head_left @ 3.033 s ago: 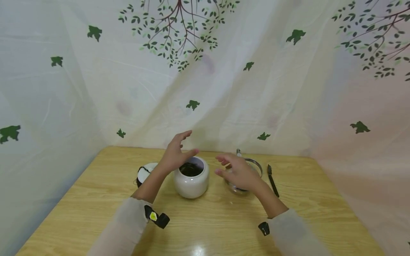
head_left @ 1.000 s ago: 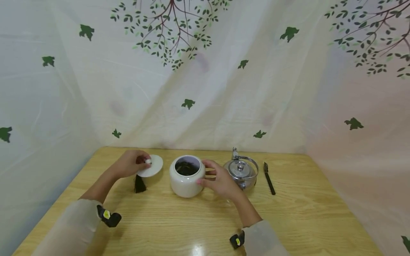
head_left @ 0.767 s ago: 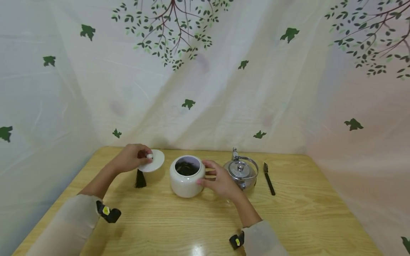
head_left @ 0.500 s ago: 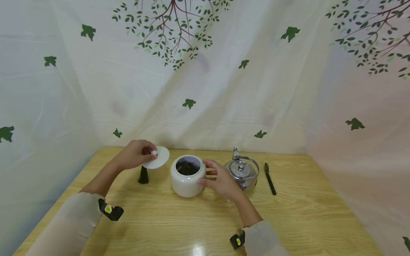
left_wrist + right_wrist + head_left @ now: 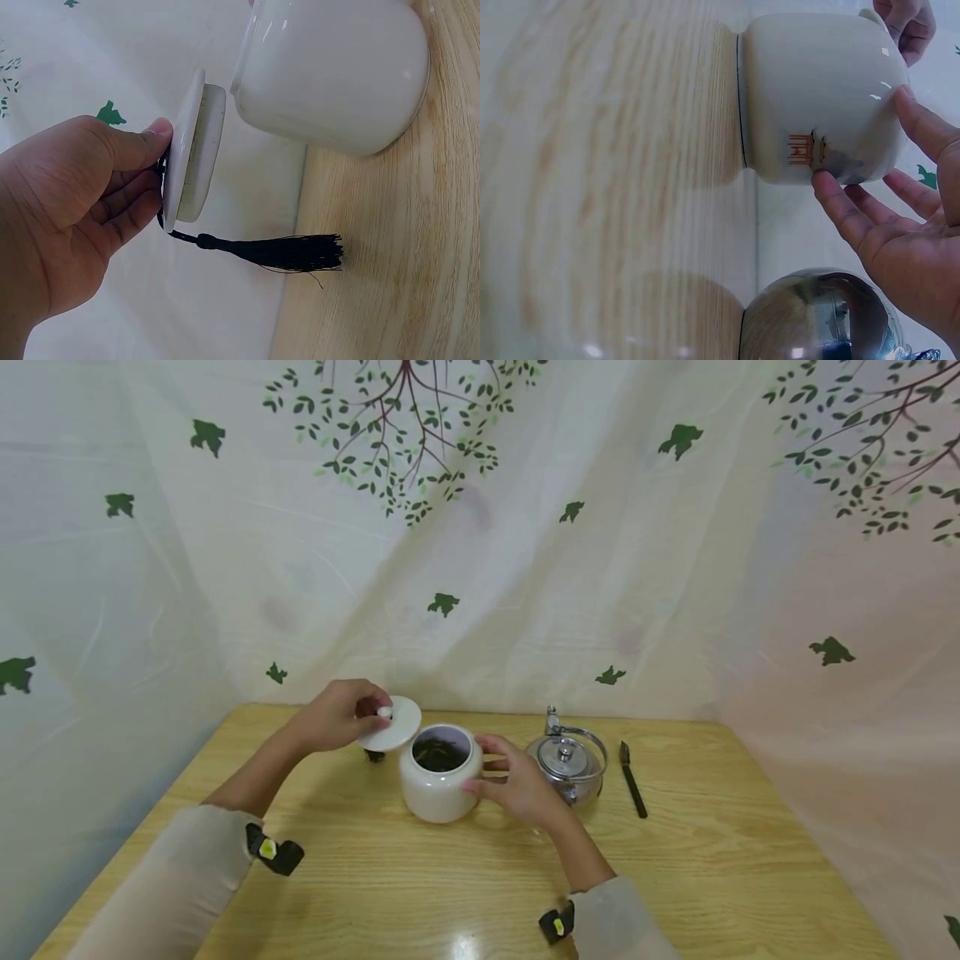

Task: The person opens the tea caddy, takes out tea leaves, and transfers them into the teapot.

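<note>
My left hand (image 5: 333, 718) pinches the small knob of a round white jar lid (image 5: 399, 724), held tilted in the air just left of the jar opening. A black tassel (image 5: 281, 251) hangs from the lid, which has a paler stopper ring underneath. The white ceramic jar (image 5: 438, 793) stands upright on the table, uncovered, with dark leafy bits (image 5: 441, 753) inside. My right hand (image 5: 521, 785) holds the jar's right side, thumb in front and fingers spread round it. A small orange and black print (image 5: 806, 150) shows beside a fingertip in the right wrist view.
A shiny metal teapot (image 5: 564, 760) with a loop handle stands right of the jar, close behind my right hand. Further right lies a slim black-handled tool (image 5: 633, 785). All rest on a wooden table (image 5: 420, 893) before a leaf-patterned cloth (image 5: 345, 577).
Both hands started empty above the table. The left has since taken the lid by its knob, lifted it and brought it rightward to the jar; the right has settled on the jar's side.
</note>
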`<state>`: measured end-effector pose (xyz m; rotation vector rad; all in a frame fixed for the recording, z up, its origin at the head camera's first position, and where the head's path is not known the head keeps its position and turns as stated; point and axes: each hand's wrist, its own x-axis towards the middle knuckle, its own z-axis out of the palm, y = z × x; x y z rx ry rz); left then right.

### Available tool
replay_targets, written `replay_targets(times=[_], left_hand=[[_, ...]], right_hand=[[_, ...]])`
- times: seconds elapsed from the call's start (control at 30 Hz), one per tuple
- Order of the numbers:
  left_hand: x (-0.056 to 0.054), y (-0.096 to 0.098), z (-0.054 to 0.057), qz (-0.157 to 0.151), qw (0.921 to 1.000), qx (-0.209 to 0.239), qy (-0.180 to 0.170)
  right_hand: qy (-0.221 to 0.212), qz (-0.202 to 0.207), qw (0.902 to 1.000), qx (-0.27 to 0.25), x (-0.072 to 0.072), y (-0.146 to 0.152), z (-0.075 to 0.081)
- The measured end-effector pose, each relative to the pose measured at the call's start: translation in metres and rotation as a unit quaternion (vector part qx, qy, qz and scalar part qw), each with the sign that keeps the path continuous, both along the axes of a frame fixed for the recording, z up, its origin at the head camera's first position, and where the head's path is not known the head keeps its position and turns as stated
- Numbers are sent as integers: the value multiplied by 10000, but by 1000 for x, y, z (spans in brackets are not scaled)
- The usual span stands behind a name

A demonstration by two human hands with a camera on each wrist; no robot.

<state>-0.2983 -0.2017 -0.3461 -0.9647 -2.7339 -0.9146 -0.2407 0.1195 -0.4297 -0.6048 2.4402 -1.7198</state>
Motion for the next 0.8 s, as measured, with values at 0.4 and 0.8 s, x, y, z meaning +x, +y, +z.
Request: replay_targets(times=[0.4,0.8], left_hand=[[8,30,3,-487,9988,18,94],[5,48,-3,-756,9969,-103,185]], right_hand=[[-152,151,9997,-120,17,-3,28],[-142,-3,9999,-29,1,-1,3]])
